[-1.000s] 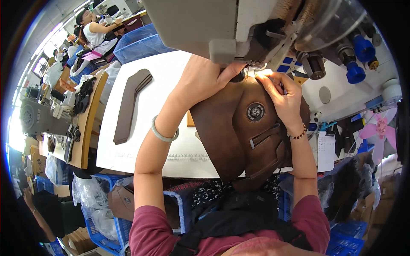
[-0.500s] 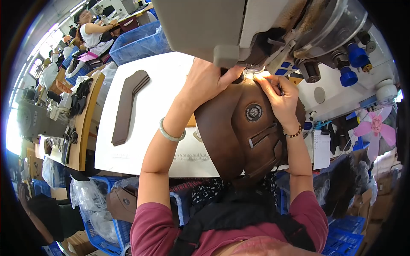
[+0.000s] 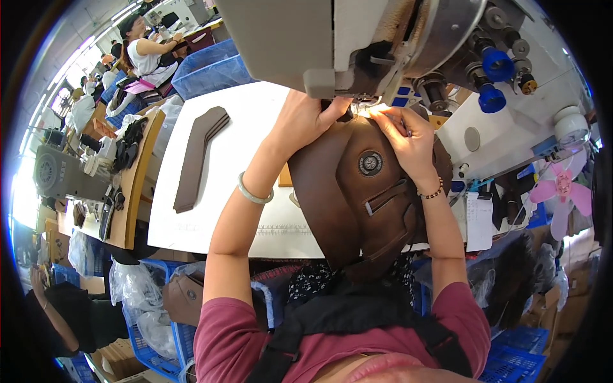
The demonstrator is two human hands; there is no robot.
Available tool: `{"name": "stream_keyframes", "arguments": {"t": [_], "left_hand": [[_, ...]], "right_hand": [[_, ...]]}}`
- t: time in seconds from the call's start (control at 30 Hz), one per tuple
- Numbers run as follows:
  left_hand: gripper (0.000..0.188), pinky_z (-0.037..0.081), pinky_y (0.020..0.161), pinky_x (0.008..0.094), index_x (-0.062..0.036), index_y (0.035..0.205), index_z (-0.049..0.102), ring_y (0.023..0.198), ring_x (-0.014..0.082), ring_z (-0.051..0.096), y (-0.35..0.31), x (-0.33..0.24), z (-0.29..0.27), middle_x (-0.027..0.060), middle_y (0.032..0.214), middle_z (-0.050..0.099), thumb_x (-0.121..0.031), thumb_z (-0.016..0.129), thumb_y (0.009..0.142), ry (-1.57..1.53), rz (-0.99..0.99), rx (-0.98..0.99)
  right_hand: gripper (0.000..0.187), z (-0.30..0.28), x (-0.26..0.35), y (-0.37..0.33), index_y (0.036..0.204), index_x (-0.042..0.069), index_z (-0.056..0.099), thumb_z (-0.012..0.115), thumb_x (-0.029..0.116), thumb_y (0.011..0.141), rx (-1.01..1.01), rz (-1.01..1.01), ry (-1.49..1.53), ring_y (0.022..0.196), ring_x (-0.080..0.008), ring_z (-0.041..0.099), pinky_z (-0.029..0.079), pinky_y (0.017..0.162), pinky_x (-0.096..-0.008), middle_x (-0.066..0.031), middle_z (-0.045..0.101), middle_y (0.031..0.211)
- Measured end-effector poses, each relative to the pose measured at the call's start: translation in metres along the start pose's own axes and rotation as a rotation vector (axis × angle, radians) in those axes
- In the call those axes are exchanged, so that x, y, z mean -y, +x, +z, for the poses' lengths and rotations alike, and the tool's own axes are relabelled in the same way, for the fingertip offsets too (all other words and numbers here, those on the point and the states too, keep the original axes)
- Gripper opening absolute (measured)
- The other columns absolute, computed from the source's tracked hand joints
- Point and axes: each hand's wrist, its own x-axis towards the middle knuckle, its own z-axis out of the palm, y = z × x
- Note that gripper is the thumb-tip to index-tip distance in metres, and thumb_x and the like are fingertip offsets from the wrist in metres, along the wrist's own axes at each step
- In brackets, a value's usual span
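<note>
Brown leather-like piece, centre of frame, long axis running up the frame, top end pointing to upper centre; probably pliant, lightish, best held by its edges; right hand, thumb and forefinger pinched together at top edge; left hand, thumb extended there, other fingers hidden, grip cannot be told; sewing machine, upper centre.

Round badge nearer sewing machine

A sewing workshop — a bulky grey sewing machine overhangs the flat white surface, angled brown leather-like pieces lie layered at left, and a white-topped co-worker sits beyond, far left.
</note>
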Motion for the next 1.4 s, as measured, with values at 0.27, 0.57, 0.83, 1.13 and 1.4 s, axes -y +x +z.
{"name": "stream_keyframes", "arguments": {"t": [0.27, 0.57, 0.83, 1.13, 1.4], "left_hand": [[0.027, 0.04, 0.08, 0.042, -0.0041, 0.089, 0.064, 0.084, 0.0335, 0.055, -0.002, 0.008, -0.013, 0.0145, 0.086, 0.062, -0.029, 0.063, 0.078, 0.405, 0.187, -0.148], [0.018, 0.038, 0.078, 0.0367, -0.0062, 0.086, 0.063, 0.086, 0.0266, 0.052, -0.024, -0.026, 0.002, 0.0065, 0.089, 0.058, -0.022, 0.064, 0.077, 0.589, 0.144, -0.325], [0.015, 0.043, 0.072, 0.0377, -0.0019, 0.083, 0.061, 0.081, 0.0297, 0.051, -0.039, -0.039, 0.024, 0.0122, 0.082, 0.051, -0.014, 0.064, 0.074, 0.392, 0.116, -0.274], [0.018, 0.04, 0.068, 0.0334, -0.0035, 0.076, 0.058, 0.079, 0.0233, 0.048, -0.043, -0.046, 0.021, 0.0075, 0.082, 0.049, -0.019, 0.066, 0.072, 0.448, 0.09, -0.333], [0.012, 0.04, 0.069, 0.0332, -0.0019, 0.078, 0.057, 0.078, 0.0228, 0.048, -0.04, -0.044, 0.031, 0.0073, 0.082, 0.049, -0.011, 0.063, 0.073, 0.403, 0.089, -0.345]], "right_hand": [[0.013, 0.004, 0.002, -0.002, 0.091, -0.001, 0.065, 0.066, 0.007, 0.081, -0.002, -0.022, 0.002, 0.056, -0.005, 0.044, 0.038, 0.053, -0.0214, -0.0027, 0.061, 0.069], [0.01, -0.001, -0.005, -0.001, 0.089, 0.001, 0.066, 0.065, 0.007, 0.082, -0.029, -0.013, -0.027, 0.057, -0.006, 0.045, 0.038, 0.055, -0.0209, -0.0027, 0.06, 0.068], [0.01, 0.008, -0.006, -0.003, 0.088, 0.002, 0.068, 0.067, 0.008, 0.08, -0.114, -0.061, -0.11, 0.064, -0.0133, 0.05, 0.04, 0.058, -0.0246, -0.0036, 0.053, 0.072], [0.01, 0.011, -0.015, -0.007, 0.085, -0.002, 0.064, 0.066, 0.008, 0.083, -0.161, -0.079, -0.138, 0.067, -0.012, 0.05, 0.04, 0.063, -0.0255, -0.0044, 0.06, 0.074], [0.013, 0.007, -0.016, -0.008, 0.087, -0.004, 0.063, 0.064, 0.009, 0.085, -0.151, -0.007, -0.085, 0.069, -0.0113, 0.051, 0.041, 0.065, -0.0247, -0.0061, 0.06, 0.077]]}}
